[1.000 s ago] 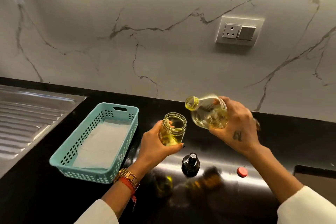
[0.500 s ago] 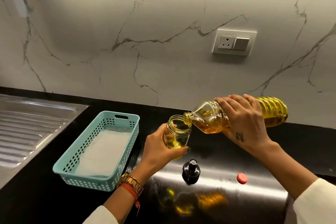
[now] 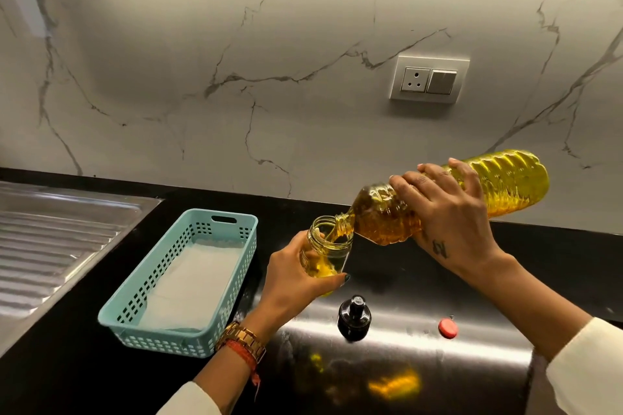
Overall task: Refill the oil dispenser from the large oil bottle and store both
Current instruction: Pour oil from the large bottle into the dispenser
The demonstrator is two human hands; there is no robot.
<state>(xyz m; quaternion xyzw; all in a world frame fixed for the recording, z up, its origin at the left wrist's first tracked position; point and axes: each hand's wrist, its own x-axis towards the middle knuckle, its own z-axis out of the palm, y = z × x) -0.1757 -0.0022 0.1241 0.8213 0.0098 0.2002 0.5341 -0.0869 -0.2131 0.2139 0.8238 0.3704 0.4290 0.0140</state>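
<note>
My left hand [image 3: 296,276] grips the glass oil dispenser [image 3: 328,253], held above the black counter with its mouth open. My right hand [image 3: 448,222] holds the large oil bottle [image 3: 505,185] tilted on its side, neck down to the left. The bottle's mouth rests over the dispenser's rim and yellow oil runs into the jar. The dispenser's black spout lid [image 3: 354,317] stands on the counter just below it. The bottle's red cap [image 3: 447,328] lies to the right of that lid.
A teal plastic basket [image 3: 242,239] lined with white paper sits left of my left hand. A steel sink drainboard [image 3: 50,239] fills the far left. The marble wall behind carries a socket and switch plate [image 3: 428,79]. The black counter [image 3: 556,263] runs along the wall.
The large bottle has tipped further from a raised angle to nearly horizontal, its mouth has come onto the dispenser's rim, and oil now flows in. The dispenser's oil level has risen.
</note>
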